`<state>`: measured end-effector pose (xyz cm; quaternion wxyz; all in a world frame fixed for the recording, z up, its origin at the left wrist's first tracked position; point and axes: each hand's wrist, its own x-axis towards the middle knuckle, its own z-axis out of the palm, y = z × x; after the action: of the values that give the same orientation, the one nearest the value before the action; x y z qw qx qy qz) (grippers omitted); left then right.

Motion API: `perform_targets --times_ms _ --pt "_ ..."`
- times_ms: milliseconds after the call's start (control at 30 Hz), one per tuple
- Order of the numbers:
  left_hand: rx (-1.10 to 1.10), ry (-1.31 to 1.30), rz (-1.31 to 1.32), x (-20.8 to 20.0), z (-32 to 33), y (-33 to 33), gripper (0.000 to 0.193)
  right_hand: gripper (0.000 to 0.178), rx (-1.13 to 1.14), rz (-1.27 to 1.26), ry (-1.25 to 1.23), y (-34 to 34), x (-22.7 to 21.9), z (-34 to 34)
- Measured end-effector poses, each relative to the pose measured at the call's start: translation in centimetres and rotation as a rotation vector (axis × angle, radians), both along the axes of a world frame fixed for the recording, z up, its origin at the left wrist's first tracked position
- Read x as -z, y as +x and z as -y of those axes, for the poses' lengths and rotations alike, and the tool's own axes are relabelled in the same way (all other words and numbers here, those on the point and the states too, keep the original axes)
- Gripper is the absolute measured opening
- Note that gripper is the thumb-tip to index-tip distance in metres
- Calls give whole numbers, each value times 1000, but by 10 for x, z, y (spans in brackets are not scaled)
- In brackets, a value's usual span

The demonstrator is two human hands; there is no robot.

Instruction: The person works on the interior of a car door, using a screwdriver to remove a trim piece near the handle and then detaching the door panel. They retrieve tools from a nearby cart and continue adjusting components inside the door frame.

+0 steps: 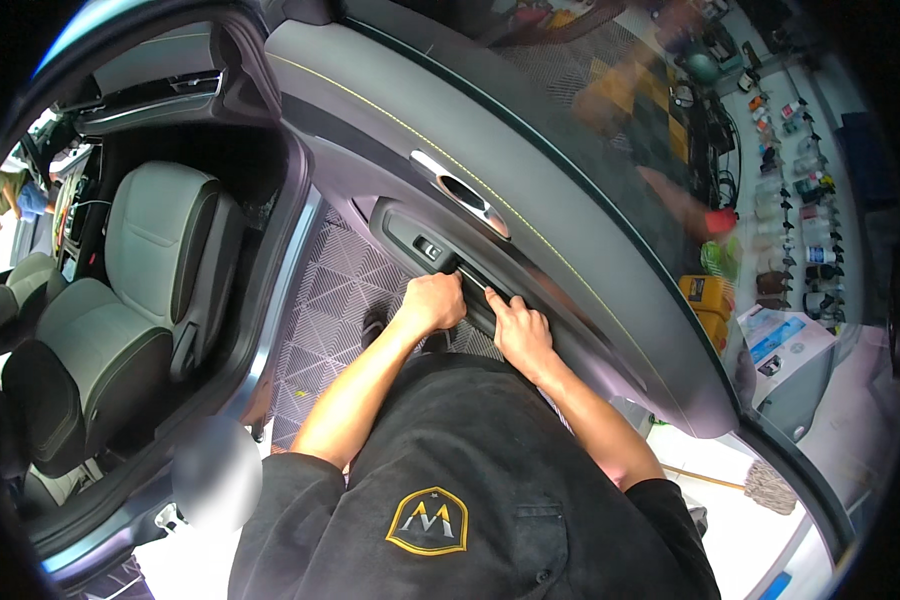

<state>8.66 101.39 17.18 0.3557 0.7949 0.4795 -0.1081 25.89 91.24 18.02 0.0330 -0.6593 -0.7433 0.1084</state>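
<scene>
Head view: your left hand is curled into a loose fist at the armrest trim, just below the window switch; whether it pinches anything is hidden; your right hand, farther right of the switch, has its index finger extended to a thin pale edge, the other fingers bent, their hold unclear; the trim surrounds the switch; it is probably light, stiff plastic, slippery and easily scratched, best taken by its rim near the switch with spread fingertips; above right of the switch lies the chrome door handle; well left, the grey seat; far right, hanging bottles.
</scene>
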Motion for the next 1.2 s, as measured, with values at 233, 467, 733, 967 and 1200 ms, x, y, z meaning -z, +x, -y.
perform_targets --times_ms 233,467,733,967,1200 --pt "11 -18 43 0 -2 -5 44 39 110 -41 -158 -11 -11 -10" --pt "24 113 43 5 5 -7 36 23 335 -314 -256 -31 -38 -28" --pt "44 86 48 -36 23 -39 61 24 331 -219 -312 -36 -49 -55" --pt "43 -61 122 -42 14 -66 70 39 145 -45 -5 -25 -10 0" --pt "123 -77 75 -36 21 -67 78 64 82 168 -103 -16 0 3"
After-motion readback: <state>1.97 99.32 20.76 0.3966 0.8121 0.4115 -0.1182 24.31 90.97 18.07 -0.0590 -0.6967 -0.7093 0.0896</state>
